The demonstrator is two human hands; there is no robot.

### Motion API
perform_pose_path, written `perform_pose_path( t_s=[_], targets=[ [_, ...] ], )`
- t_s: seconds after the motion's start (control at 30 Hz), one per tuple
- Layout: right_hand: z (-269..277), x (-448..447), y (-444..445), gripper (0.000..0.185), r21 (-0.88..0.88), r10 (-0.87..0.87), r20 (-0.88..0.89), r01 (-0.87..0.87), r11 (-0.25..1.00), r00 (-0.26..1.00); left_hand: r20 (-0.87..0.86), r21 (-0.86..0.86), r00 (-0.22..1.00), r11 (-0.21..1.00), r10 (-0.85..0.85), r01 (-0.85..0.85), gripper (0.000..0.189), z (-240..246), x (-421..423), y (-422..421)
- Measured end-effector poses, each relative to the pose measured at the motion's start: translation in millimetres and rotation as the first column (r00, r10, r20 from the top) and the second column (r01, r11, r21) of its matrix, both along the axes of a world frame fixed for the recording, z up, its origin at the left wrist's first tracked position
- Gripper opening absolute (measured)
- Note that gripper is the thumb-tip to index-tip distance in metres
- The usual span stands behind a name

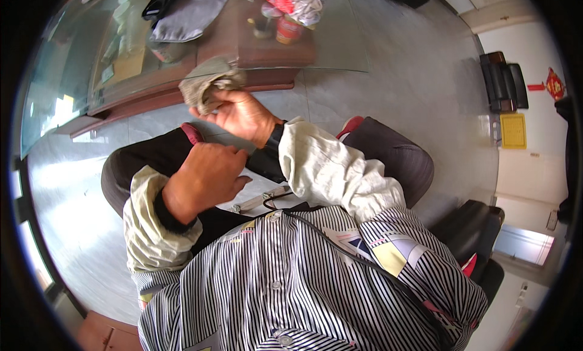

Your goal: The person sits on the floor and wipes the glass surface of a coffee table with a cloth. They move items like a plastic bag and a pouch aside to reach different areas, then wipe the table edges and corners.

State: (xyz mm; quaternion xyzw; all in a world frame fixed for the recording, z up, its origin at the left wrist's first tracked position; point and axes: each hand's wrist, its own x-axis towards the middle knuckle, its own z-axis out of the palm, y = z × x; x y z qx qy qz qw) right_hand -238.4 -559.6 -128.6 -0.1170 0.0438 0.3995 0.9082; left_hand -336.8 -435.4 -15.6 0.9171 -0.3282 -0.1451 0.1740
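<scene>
A crumpled grey-brown cloth is pinched in the fingers of my right hand, at the near edge of a glass tabletop. Part of the cloth seems to lie against the glass. Closer to my body, my left hand hovers over my lap, back upward. Its fingers are bent and its thumb stands apart, with nothing seen between them; the palm side is hidden. Cream sleeve covers wrap both forearms.
On the glass lie a grey cloth item, a red tub and a plastic bag of things. The glass overhangs a reddish wooden base. Black chairs stand along the right wall. A dark cable crosses my shirt.
</scene>
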Motion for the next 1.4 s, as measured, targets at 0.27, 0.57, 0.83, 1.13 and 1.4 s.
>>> perform_pose_path(
  t_s=[0.27,0.57,0.83,1.13,1.4],
  targets=[
    [7,-2,-122,0.039,-0.054,-0.339,0.059,0.343,0.938,0.939,-0.072,-0.012,0.997,0.999,-0.034,0.033,0.028,3,0,-3],
    [-6,-9,-98,0.039,0.132,-0.319,0.063,0.309,0.942,0.946,-0.087,0.018,0.994,0.998,-0.061,0.062,0.031,-7,8,-12],
    [0,6,-204,0.036,-0.132,-0.664,0.127,0.676,0.725,0.737,-0.115,0.046,0.993,0.999,-0.007,0.012,0.031,-10,6,-6],
    [-19,13,-178,0.05,-0.03,-0.544,0.092,0.549,0.836,0.834,-0.107,-0.017,0.994,1.0,-0.008,0.007,0.03,-4,-1,-5],
    [-18,20,-160,0.05,0.095,-0.459,0.09,0.451,0.887,0.884,-0.082,-0.07,0.996,0.997,0.016,-0.022,0.03,6,-18,-8]
  ],
)
